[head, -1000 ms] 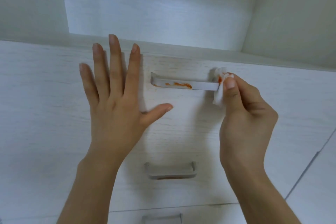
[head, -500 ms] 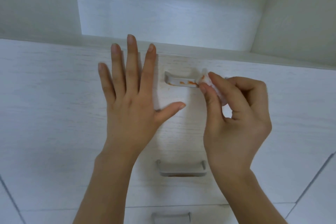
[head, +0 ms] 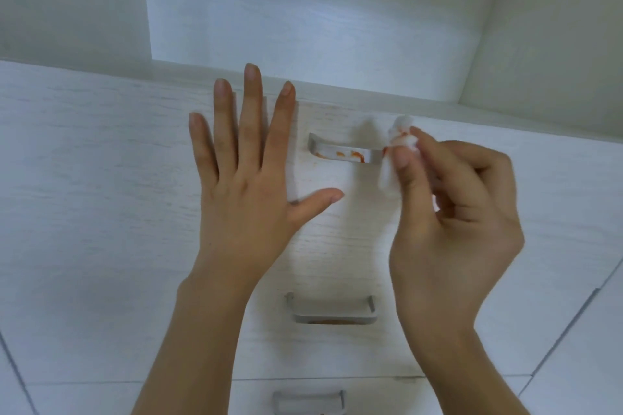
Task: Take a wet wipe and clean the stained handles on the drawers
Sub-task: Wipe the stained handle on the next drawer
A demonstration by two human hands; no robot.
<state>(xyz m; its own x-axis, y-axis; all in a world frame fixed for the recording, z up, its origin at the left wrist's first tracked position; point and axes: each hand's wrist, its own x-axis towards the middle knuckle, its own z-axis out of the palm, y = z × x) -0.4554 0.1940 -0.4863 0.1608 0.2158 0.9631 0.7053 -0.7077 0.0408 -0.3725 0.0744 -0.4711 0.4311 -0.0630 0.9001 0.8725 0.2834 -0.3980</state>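
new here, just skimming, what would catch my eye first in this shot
The orange-red smears on the top drawer handle, vivid against the pale drawer front. At its right end, the right hand pinches a stained wet wipe; the left hand lies flat beside it.

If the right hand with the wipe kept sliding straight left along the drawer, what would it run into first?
The right hand pinches the wet wipe at the right end of the top handle. Going left, the wipe would first meet the orange stains on that handle, well before the left hand lying flat on the drawer front.
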